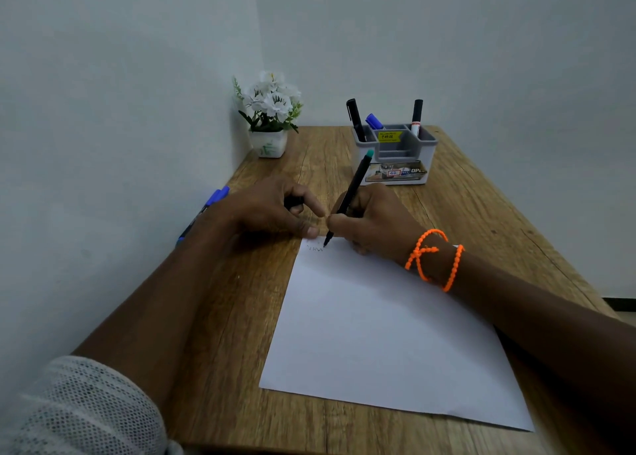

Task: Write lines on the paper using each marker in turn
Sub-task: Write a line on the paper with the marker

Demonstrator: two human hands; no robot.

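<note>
A black marker (347, 198) is held tight in the right hand (373, 222), its tip touching the paper (389, 334) at the far left corner. The marker leans from 7 to 1 o'clock. A dark cap (293, 202) is pinched in the left hand (272, 210), just beside the corner at 9 o'clock.

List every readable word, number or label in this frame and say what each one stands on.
"49.00": yellow price sticker inside the grey organizer; its smaller print is too blurred.
"42": small red-bordered tag on the front label of the organizer.
"OP...": white letters at the label's right end, the rest cut off.
Zigzag marks on the paper by the marker tip: scribbles, not text.
</note>
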